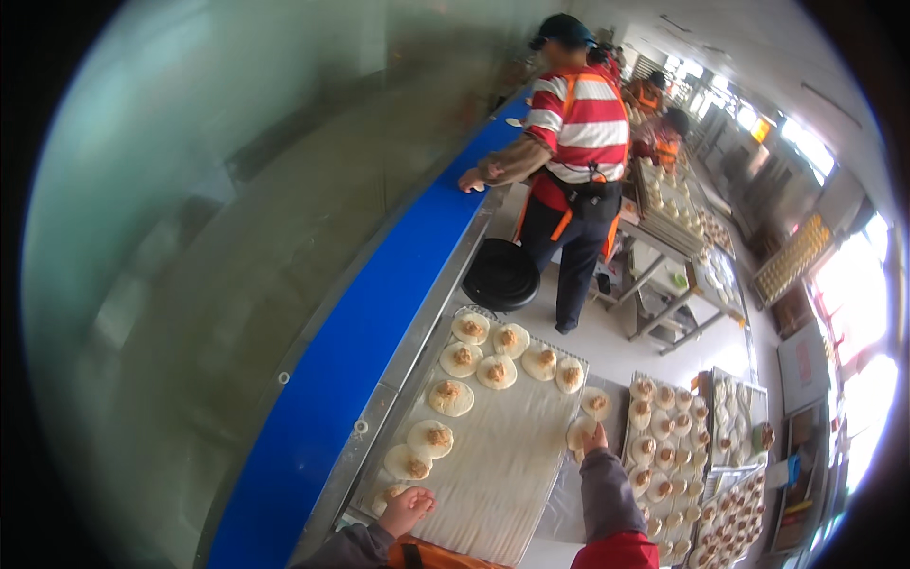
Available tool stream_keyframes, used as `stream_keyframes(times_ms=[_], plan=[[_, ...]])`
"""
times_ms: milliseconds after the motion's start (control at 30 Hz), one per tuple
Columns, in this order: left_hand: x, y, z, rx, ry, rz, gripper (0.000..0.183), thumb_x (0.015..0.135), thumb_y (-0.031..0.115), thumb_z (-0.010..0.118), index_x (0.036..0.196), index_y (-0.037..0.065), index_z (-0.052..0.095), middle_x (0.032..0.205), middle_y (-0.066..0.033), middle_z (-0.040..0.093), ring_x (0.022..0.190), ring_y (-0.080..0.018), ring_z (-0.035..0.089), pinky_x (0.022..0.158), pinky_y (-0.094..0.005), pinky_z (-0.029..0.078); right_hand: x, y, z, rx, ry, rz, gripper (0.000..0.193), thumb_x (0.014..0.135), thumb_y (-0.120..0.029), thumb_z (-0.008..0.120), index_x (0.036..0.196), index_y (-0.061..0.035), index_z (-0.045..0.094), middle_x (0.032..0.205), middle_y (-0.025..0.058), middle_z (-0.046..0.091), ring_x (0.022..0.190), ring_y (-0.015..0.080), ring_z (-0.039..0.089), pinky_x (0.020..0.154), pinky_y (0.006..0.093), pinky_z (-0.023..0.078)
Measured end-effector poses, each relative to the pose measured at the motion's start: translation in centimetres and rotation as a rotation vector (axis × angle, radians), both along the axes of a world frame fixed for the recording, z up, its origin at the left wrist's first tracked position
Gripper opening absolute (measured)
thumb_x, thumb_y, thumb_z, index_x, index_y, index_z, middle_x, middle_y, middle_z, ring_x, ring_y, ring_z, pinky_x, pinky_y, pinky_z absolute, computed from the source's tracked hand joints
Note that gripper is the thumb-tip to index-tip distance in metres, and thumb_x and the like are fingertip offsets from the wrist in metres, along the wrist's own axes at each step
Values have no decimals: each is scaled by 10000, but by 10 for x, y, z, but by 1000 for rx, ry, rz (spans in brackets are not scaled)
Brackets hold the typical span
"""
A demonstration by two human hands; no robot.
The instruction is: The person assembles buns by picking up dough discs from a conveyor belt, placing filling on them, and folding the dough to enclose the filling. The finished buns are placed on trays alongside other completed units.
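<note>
My left hand (407, 511) hovers over the near left corner of a lined metal tray (488, 455), fingers loosely bent and apart, nothing visible in them. Beside it lies a flat dough round (387, 500), partly hidden by the hand. Along the tray's left and far sides sit several pale dough rounds (451, 398), each topped with a brown filling. Past the tray's right edge, my right hand (594, 439) is closed on the edge of a filled dough round (576, 432). Another filled round (596, 404) lies just beyond that hand.
A blue conveyor belt (351, 365) runs along the left. Trays of filled dough rounds (666, 446) stand at the right. Ahead, a co-worker in a striped shirt (592, 123) reaches onto the belt, next to a black tub (500, 275). Racks and tables (668, 223) stand farther back.
</note>
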State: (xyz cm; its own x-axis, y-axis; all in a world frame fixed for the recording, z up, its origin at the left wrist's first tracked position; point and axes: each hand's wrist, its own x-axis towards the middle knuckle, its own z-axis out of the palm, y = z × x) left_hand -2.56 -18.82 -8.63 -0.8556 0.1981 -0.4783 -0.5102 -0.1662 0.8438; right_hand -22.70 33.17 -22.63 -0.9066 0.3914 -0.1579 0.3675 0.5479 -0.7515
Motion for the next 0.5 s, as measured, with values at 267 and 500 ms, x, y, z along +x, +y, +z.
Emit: stream_keyframes(times_ms=[267, 500], plan=[[-15, -1, 5, 124, 18, 61, 178, 974, 143, 589, 1116, 36, 581, 978, -29, 671, 884, -83, 644, 724, -219, 503, 70, -2, -21, -757, 475, -276, 376, 885, 61, 559, 1256, 1, 557, 1169, 102, 622, 1105, 203, 582, 926, 295, 492], [-15, -8, 12, 228, 40, 58, 189, 986, 147, 568, 1136, 32, 571, 996, -34, 668, 880, -93, 641, 743, -221, 500, 167, -24, -14, -361, 253, -126, 367, 847, 90, 561, 1205, 10, 585, 1084, 109, 648, 996, 230, 628, 838, 319, 543]])
